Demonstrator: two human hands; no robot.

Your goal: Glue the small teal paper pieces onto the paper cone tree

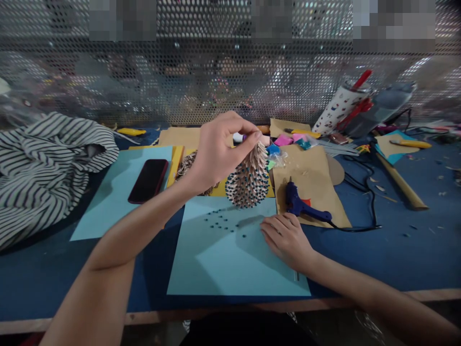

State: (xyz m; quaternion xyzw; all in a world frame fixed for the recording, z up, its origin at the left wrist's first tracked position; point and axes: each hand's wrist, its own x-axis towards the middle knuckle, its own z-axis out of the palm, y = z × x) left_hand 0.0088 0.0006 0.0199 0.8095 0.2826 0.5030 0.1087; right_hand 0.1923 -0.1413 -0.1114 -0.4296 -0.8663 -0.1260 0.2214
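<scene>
Teal-studded paper cone (248, 178) is held in the air by the left hand (223, 154), above the far part of a light-blue card sheet (230, 259). Inspection finds the left grip clenched: the fingers close around the cone's narrow upper end, while its wide lower part, covered in folded tan scales and rows of beads, hangs free below. The right hand (288, 240) lies on the card with its grip released, fingers slack and flat, just beside a scatter of small teal beads (223, 223). A blue hot-glue gun (302, 206) rests on a kraft paper sheet (306, 168) close beyond the right hand, its black cord (360, 229) running across the blue work surface (396, 254). To the left, a black smartphone (147, 180) lies on a second light-blue card sheet (118, 192), and a striped cloth (46, 168) is heaped beside it. A yellow-handled tool (410, 143) lies on a small card at far right. A perforated metal screen (230, 86) stands along the far side.
</scene>
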